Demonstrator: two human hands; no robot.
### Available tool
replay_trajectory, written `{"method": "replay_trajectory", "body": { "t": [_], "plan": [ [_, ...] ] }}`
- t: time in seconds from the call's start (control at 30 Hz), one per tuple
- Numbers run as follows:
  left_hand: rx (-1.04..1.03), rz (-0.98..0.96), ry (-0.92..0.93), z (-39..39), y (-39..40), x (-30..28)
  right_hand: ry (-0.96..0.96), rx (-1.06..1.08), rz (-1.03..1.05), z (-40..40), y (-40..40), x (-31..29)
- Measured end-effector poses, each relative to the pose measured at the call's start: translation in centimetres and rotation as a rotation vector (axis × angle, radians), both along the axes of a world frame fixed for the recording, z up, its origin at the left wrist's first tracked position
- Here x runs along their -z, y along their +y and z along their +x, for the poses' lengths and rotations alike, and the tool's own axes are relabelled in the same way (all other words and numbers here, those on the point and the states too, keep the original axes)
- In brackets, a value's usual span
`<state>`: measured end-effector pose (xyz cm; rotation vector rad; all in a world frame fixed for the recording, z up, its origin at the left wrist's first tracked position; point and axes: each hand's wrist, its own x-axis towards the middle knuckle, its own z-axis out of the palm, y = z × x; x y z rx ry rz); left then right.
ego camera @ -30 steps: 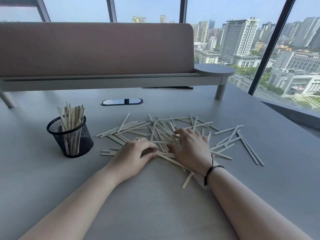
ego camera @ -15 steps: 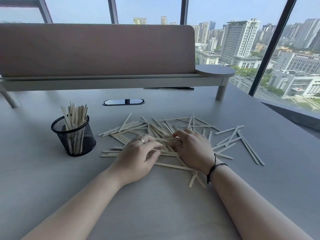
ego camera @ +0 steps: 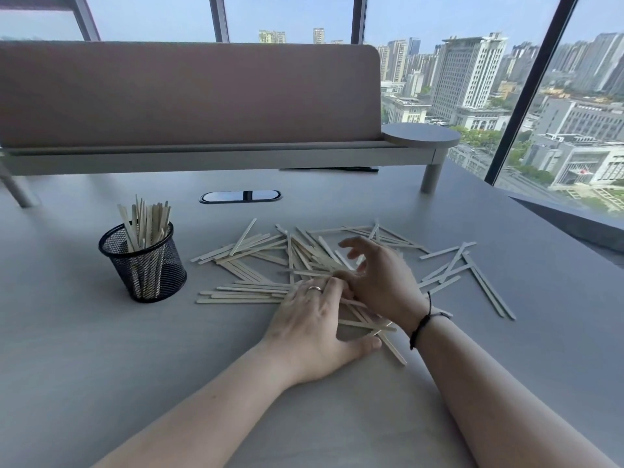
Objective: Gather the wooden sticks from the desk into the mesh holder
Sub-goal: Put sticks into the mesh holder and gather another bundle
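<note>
Partly done, by the look of it. One mesh holder (ego camera: 143, 265) at about nine o'clock from the hands, upright on the desk (ego camera: 101, 366), already stuffed with a bundle of wooden sticks (ego camera: 145, 224) standing on end — too tightly packed to count, perhaps a dozen or more. Far more left loose: a scattered pile of sticks (ego camera: 256, 261) spread flat from ten o'clock round to three o'clock of the hands, crossing and overlapping, well past a countable number — some dozens as a guess. A smaller loose cluster (ego camera: 466, 268) out at two o'clock, roughly ten, lying apart from the main heap.

Two hands, both in the middle of the pile. Left hand (ego camera: 314, 329) laid palm down with fingers spread over several sticks, thumb stretched toward three o'clock, ring on one finger; pressing or raking rather than pinching. Right hand (ego camera: 381, 282) arched over the heap, fingers curled and slightly blurred, tips seemingly closing on a few sticks at its eleven o'clock; hard to say whether anything is truly pinched.

Judged remaining: bunching the loose sticks, lifting them and dropping them into the holder, several handfuls likely. Also one oval cable port (ego camera: 240, 196) at twelve o'clock.
</note>
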<state>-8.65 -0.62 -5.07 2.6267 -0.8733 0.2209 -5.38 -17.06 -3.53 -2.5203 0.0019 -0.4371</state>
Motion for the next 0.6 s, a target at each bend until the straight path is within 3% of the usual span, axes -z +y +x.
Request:
{"method": "replay_trajectory", "body": {
  "t": [0.23,0.47,0.6],
  "plan": [
    [-0.062,-0.001,-0.010,3.5,3.1,0.1,-0.053,-0.003,0.058,-0.3,-0.2,-0.1],
    [0.115,0.184,0.109,6.4,1.3,-1.1,-0.147,0.122,0.092,0.6,-1.4,0.6],
    [0.110,0.173,0.106,7.2,0.0,-1.4,-0.077,0.137,0.118,0.6,-2.0,0.9]
  ]
}}
